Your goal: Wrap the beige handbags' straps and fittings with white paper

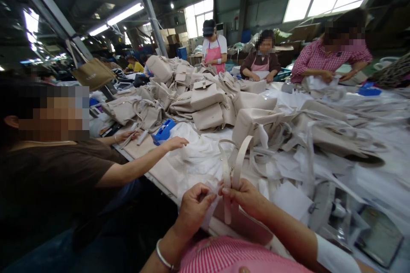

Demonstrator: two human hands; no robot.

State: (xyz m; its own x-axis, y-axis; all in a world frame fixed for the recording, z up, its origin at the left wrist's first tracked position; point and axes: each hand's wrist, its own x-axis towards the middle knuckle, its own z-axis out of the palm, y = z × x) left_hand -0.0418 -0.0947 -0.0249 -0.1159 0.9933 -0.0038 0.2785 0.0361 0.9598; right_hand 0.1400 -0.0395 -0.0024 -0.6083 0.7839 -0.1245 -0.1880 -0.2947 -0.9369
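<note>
My right hand (pixel 245 196) is closed around the beige straps (pixel 238 162) of a bag, which rise upright in loops above my fingers. The beige bag (pixel 253 226) itself lies below, partly hidden by my hand and forearm, close against my striped apron. Just to the left, my left hand (pixel 195 204) pinches a thin translucent white sheet (pixel 211 209) between thumb and fingers. Both hands are near the table's front edge, only a short gap apart.
Beige bags (pixel 205 98) are heaped mid-table. A blue tape dispenser (pixel 164 132) stands left of white sheets (pixel 201 145). At my left, a co-worker's arm (pixel 144 158) reaches over the table. Plastic wrapping (pixel 368 170) and a dark flat object (pixel 379 234) lie right. Several people work across the table.
</note>
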